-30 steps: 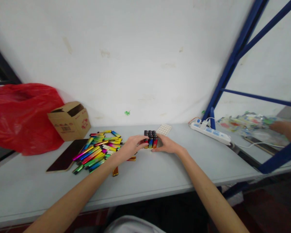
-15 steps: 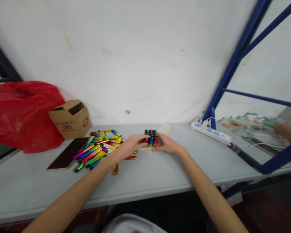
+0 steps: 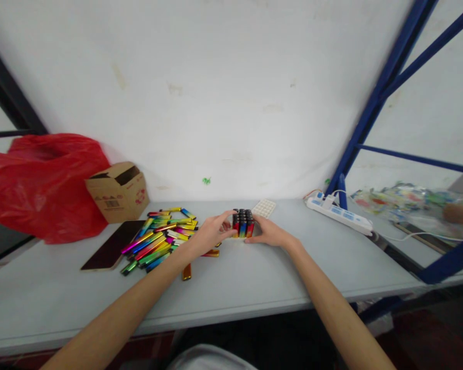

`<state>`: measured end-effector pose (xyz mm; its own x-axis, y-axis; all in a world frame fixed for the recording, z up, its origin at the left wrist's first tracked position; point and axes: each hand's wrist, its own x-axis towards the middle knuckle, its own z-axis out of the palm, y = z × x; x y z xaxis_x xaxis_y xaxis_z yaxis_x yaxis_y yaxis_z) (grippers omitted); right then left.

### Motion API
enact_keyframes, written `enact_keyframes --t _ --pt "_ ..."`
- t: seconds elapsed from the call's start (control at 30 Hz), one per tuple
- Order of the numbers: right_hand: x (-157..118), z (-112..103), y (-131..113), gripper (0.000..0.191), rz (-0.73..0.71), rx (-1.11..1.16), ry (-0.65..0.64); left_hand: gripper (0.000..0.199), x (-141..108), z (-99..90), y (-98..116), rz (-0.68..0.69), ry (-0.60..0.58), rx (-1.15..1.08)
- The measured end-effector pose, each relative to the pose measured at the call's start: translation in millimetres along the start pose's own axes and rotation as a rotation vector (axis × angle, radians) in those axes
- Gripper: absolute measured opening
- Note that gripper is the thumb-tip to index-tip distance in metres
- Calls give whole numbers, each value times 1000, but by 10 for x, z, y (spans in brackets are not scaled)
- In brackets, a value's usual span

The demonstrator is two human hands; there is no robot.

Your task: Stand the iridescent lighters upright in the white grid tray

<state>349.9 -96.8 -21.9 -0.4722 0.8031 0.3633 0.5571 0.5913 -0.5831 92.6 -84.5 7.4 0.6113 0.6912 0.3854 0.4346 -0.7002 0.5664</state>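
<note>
A tight block of upright lighters (image 3: 243,227), black tops up and shiny red, blue and yellow bodies below, stands on the table. My left hand (image 3: 215,230) presses its left side, thumb at the front and fingers behind. Against its right side my right hand (image 3: 272,232) is curled, with the thumb low at the front corner. The lighters are held between both hands. To the left spreads a loose pile of metallic coloured lighters (image 3: 158,241), partly covered by my left forearm. Behind the block lies a pale tray with small cells (image 3: 264,208).
On the left are a dark phone-like slab (image 3: 113,245), an open cardboard box (image 3: 119,192) and a red plastic bag (image 3: 50,187). A white power strip (image 3: 339,213) lies by the blue frame (image 3: 364,118). Another person's hand (image 3: 461,216) is at far right.
My left hand's fingers have lifted off the top of the block to its left side, so more of the black tops show. The camera view has shifted slightly.
</note>
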Motion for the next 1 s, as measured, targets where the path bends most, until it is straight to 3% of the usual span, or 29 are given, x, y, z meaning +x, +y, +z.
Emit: enact_keyframes --t 0.13,0.23,0.37,0.47,0.63,0.83,1.0 --pt "-2 2 1 75 -7 2 -1 40 -20 -25 14 11 27 -12" --pt "-5 -1 -9 76 5 -2 -1 33 -19 -112 -71 30 74 97" --pt "-8 -6 -20 75 34 -14 -1 32 -24 -424 -371 -58 163 384" --pt "-7 -1 0 75 37 -16 0 41 -54 -704 -679 -150 166 591" --pt "-15 8 55 75 42 -12 3 45 -121 -921 -1000 -304 39 649" --pt "-20 -6 29 75 35 -32 -9 51 -172 -905 -927 -380 -63 624" --pt "-12 -12 6 77 33 -30 -15 47 -202 -895 -933 -331 -161 611"
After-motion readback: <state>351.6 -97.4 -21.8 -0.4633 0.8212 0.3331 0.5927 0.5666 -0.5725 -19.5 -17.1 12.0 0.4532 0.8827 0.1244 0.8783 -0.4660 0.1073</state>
